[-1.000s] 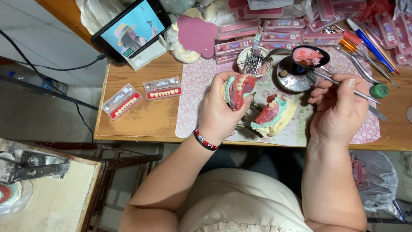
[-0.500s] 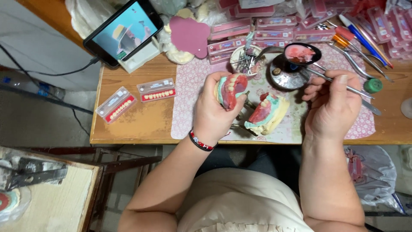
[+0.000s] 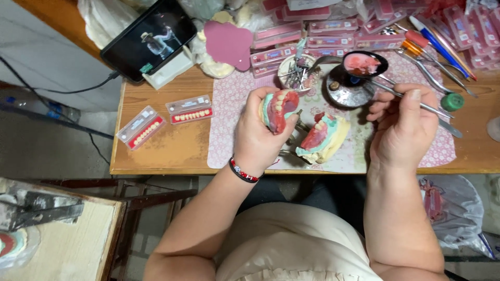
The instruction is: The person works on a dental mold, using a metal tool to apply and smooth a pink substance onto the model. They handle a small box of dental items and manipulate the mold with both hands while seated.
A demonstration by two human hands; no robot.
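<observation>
My left hand [image 3: 256,136] grips a denture model [image 3: 278,107] with pink wax gums and white teeth, held above the patterned mat [image 3: 229,135]. My right hand [image 3: 405,127] holds a thin metal tool [image 3: 383,89] whose tip reaches toward a small black cup of pink wax [image 3: 363,64] on a round metal stand [image 3: 348,91]. A second denture model [image 3: 324,137] on a pale plaster base lies on the mat between both hands.
Two clear boxes of artificial teeth [image 3: 140,127] [image 3: 189,109] lie on the wooden table [image 3: 172,151]. A tablet [image 3: 150,40] leans at the back left. Stacked pink tooth boxes [image 3: 291,41], several pens and metal instruments [image 3: 437,52] crowd the back.
The view has shifted slightly. My right hand has brought the tool tip closer to the wax cup, while my left hand keeps holding the denture model.
</observation>
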